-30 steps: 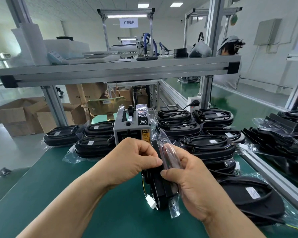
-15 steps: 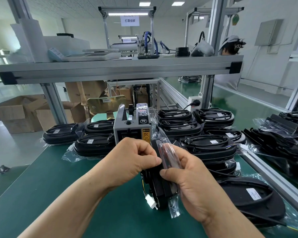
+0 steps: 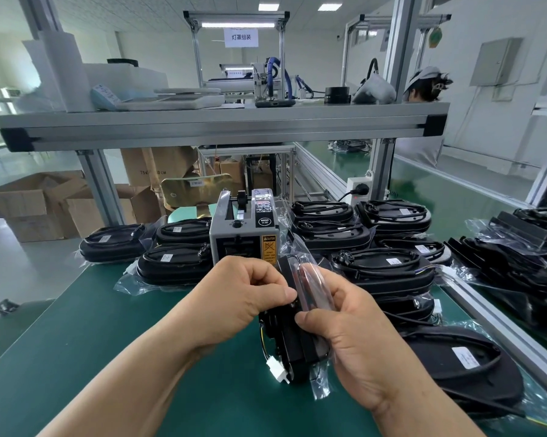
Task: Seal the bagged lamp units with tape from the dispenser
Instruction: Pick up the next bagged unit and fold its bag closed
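A black lamp unit in a clear plastic bag stands on edge on the green bench, white connector at its lower end. My left hand pinches the bag's folded top flap from the left. My right hand grips the unit's right side, thumb pressing the flap. A grey tape dispenser stands just behind my hands. Whether tape is on the flap I cannot tell.
Bagged black lamp units lie stacked left and right of the dispenser, and one lies at the near right. An aluminium rail runs along the bench's right side. A shelf spans overhead. A person works behind.
Both hands stay on the bagged unit; the fingers only shift slightly on the flap.
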The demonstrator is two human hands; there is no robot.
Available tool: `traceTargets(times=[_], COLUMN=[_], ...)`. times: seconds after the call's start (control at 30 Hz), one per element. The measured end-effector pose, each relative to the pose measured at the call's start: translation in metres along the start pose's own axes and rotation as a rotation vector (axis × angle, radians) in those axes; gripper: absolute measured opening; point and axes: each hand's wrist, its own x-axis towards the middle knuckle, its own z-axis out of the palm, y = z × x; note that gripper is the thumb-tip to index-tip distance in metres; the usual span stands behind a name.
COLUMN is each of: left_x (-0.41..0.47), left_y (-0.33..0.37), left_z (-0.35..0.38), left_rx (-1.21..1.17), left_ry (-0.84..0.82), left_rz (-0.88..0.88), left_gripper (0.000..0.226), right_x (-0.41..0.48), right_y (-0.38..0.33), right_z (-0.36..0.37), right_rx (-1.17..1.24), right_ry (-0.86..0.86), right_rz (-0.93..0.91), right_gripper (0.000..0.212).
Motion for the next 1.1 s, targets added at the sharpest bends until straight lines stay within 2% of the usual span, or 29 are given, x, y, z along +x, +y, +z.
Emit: traceTargets(times=[0.27, 0.53, 0.77, 1.1], left_x=[-0.0011, -0.003, -0.0027, -0.002], left_y=[0.0009, 0.0002, 0.0014, -0.0032], left_z=[-0.0044, -0.0063, -0.0051, -0.0009], left_rx=[-0.079, -0.281, -0.09, 0.02], left_ry=[-0.057, -0.085, -0.093, -0.003], left_rz=[-0.035, -0.073, -0.017, 0.007], left_gripper=[0.016, 0.014, 0.015, 0.014], right_x=[-0.0004, -0.0007, 0.0006, -0.0002], right_y=[-0.0009, 0.0003, 0.0009, 0.0018], right_z=[0.0015, -0.0013, -0.0008, 0.0009], right_rx=[-0.012, -0.018, -0.009, 0.003], right_ry=[0.007, -0.016, -0.018, -0.012], right_rz=[0.008, 0.015, 0.013, 0.013], right_gripper=[0.057, 0.055, 0.054, 0.055])
